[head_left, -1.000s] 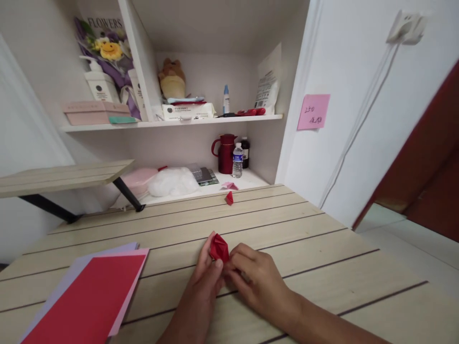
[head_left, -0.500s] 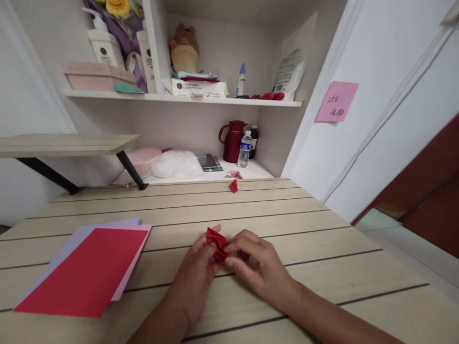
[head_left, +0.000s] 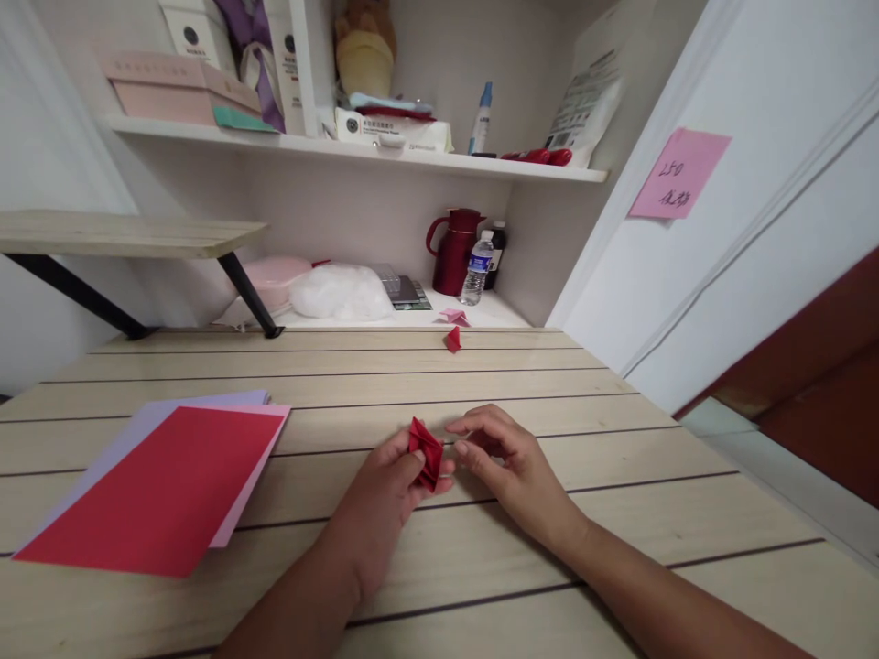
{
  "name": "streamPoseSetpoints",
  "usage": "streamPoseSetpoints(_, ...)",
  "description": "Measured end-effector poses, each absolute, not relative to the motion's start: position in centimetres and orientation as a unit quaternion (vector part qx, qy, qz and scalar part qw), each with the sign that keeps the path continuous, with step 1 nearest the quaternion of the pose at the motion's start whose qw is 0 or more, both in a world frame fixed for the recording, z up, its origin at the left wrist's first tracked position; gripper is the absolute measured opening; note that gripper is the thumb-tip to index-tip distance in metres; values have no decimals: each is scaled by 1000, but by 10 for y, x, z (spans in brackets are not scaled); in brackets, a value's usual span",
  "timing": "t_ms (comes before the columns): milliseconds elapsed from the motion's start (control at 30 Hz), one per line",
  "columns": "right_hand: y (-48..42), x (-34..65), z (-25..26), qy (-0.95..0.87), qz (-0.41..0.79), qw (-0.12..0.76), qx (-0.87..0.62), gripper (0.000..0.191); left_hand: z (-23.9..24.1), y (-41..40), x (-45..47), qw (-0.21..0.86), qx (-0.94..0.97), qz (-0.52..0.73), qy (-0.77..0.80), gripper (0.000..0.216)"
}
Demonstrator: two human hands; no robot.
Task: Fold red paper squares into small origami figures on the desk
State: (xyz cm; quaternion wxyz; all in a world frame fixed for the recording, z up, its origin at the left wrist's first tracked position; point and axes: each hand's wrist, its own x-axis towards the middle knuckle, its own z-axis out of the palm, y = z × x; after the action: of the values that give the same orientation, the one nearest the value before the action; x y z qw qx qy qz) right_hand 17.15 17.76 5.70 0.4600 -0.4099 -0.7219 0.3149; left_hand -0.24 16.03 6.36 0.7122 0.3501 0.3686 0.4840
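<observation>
A small folded piece of red paper with several creased layers is pinched in my left hand, thumb on top and fingers beneath. Just to its right, my right hand is apart from the paper, its thumb and fingers curved with a gap between them and nothing in them. On the left of the table lies a stack of coloured sheets, a red sheet on top, with a pink sheet and a lilac sheet showing beneath.
A small folded red paper piece lies at the table's back edge, a pink folded paper just behind it. Beyond stand a dark red jug and a water bottle. A raised wooden stand is at back left.
My right hand has let go of the folded red paper and moved slightly right. The paper is turned more upright in my left hand. The camera view has tilted down a little.
</observation>
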Motion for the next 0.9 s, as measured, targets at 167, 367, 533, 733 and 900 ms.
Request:
streamPoseSetpoints(167,174,170,61,-743,297,457,-389,16,64,161,-1,713,395,455,359,25)
streamPoseSetpoints(367,174,170,61,-742,287,461,-394,17,61,159,0,623,536,410,395,43)
streamPoseSetpoints(533,175,170,62,-736,288,460,-404,16,56,160,0,613,554,398,399,44)
streamPoseSetpoints(733,174,170,66,-737,286,453,-413,13,53,160,3,618,510,449,394,39)
streamPoseSetpoints(900,175,169,66,-716,285,472,-428,6,57,158,7,610,478,459,435,46)
